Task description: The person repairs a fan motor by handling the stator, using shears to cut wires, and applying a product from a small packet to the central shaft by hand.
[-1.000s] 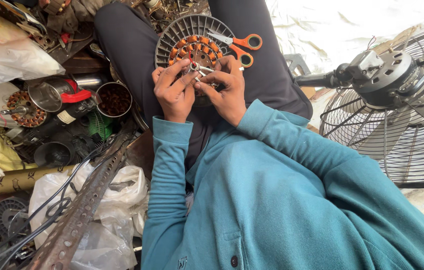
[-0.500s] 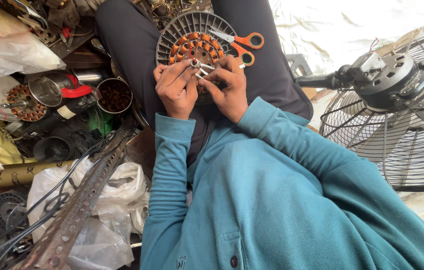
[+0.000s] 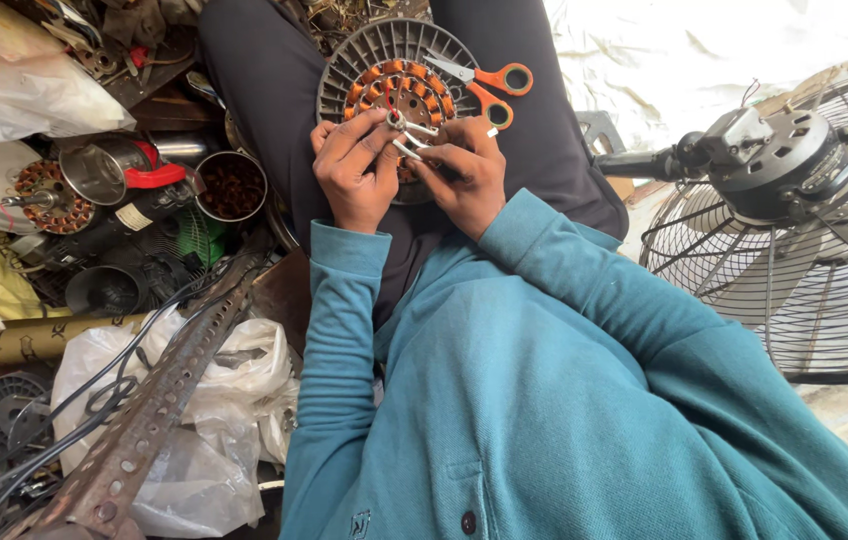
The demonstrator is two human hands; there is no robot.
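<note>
Grey finned motor housing, copper-wound stator

**How many of each**

There are two hands, a left hand and a right hand. There is one round fan motor with copper coils. One pair of orange scissors lies on it. One wire fan cage stands nearby. Two metal cups sit together.
</note>
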